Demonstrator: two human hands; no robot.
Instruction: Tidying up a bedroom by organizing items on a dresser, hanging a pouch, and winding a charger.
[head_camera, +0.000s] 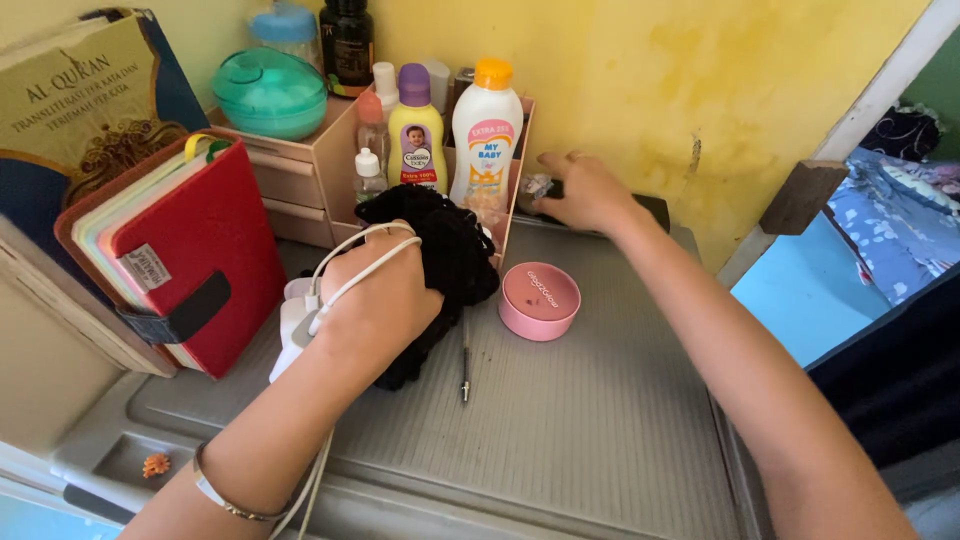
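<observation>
The left hand (375, 300) is closed over a black cloth (450, 250), with a white cable (350, 275) looped across its knuckles and a white charger (292, 325) half hidden under the wrist; how much of the cloth it grips is covered by the hand itself. The right hand (585, 190) lies flat, fingers spread loosely, on a dark object (655, 210) against the yellow wall (720, 80), touching something small and shiny (535, 185) that is too blurred to name; whether it grips anything I cannot tell. Just right of the cloth sits a pink tin (540, 300), and below the cloth a thin pen (465, 365) lies on the grey surface (600, 430). Behind the cloth stands a beige organiser (325, 165) holding bottles (485, 130). Left of the cloth leans a red notebook (195, 245), a larger book behind it cut off by the frame.
</observation>
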